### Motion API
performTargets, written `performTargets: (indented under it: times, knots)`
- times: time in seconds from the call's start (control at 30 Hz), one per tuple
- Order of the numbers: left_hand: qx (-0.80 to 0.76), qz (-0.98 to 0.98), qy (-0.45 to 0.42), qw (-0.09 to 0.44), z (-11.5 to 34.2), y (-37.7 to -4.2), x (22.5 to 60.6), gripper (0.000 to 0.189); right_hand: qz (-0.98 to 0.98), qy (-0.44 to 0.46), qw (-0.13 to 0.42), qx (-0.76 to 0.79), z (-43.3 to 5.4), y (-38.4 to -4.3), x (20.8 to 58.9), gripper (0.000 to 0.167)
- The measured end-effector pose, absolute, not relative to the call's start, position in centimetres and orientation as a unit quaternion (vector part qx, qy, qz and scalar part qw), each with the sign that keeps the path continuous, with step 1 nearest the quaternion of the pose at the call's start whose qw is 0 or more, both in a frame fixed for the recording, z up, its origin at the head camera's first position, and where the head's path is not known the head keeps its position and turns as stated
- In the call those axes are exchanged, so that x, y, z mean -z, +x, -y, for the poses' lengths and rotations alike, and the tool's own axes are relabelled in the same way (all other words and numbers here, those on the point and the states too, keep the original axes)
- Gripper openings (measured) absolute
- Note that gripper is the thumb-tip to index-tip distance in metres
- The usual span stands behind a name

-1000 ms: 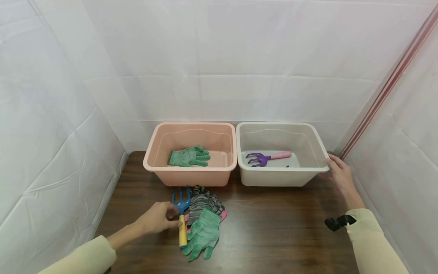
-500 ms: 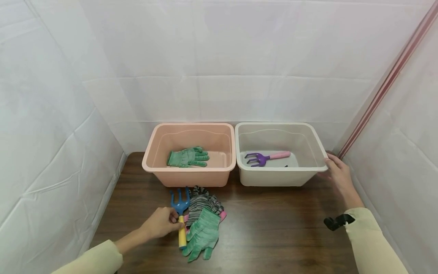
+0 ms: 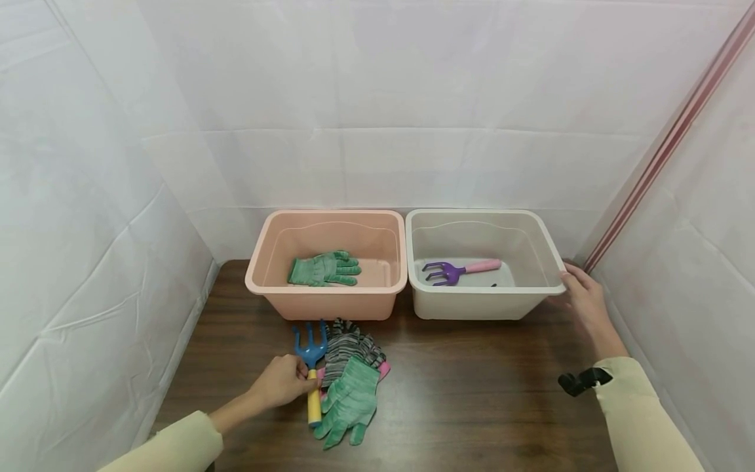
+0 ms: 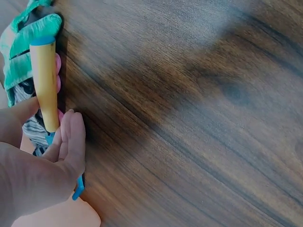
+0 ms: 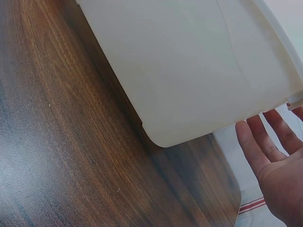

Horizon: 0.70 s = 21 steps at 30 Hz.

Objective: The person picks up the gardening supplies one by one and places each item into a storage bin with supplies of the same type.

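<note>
My left hand (image 3: 283, 380) pinches a small garden hand rake by the top of its yellow handle (image 4: 45, 85), thumb on one side and fingers on the other. Its blue three-pronged head (image 3: 310, 351) points toward the tubs. Beside the handle lies a pile of gloves: a green glove (image 3: 354, 400) on top, a grey-black striped knit glove (image 3: 348, 351) under it, and something pink (image 3: 385, 370) below. My right hand (image 3: 584, 298) holds the right corner of an off-white tub (image 3: 472, 305), thumb at the rim and fingers against the outer wall (image 5: 189, 85).
Left of the off-white tub stands a peach tub (image 3: 330, 307) with a green glove (image 3: 324, 269) inside. The off-white tub contains a purple hand rake with a pink handle (image 3: 483, 266) and a small dark tip. White cloth walls surround the wooden table (image 3: 472, 393).
My left hand has moved slightly right and closed its thumb and fingers on the rake's handle. The rake still lies in the same place. My right hand stays on the off-white tub.
</note>
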<state>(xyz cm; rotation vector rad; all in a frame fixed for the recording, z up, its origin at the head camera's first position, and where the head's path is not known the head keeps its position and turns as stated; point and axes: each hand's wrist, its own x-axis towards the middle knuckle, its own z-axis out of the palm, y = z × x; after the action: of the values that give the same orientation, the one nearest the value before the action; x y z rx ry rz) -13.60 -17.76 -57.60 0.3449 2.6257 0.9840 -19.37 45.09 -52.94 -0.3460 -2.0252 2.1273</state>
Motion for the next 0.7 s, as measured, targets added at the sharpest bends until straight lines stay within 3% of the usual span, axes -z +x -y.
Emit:
performTargets:
  times: [0.43, 0.7]
  knots:
    - [-0.332, -0.925, 0.114, 0.142, 20.1, -16.1, 64.9, 0.024, 0.684, -0.124, 0.092, -0.713, -45.1, -19.4, 53.0, 0.046]
    - [-0.319, -0.937, 0.075, 0.119, 18.8, -13.7, 59.4, 0.021, 0.68, -0.122, 0.091, -0.717, -45.0, -19.4, 52.9, 0.047]
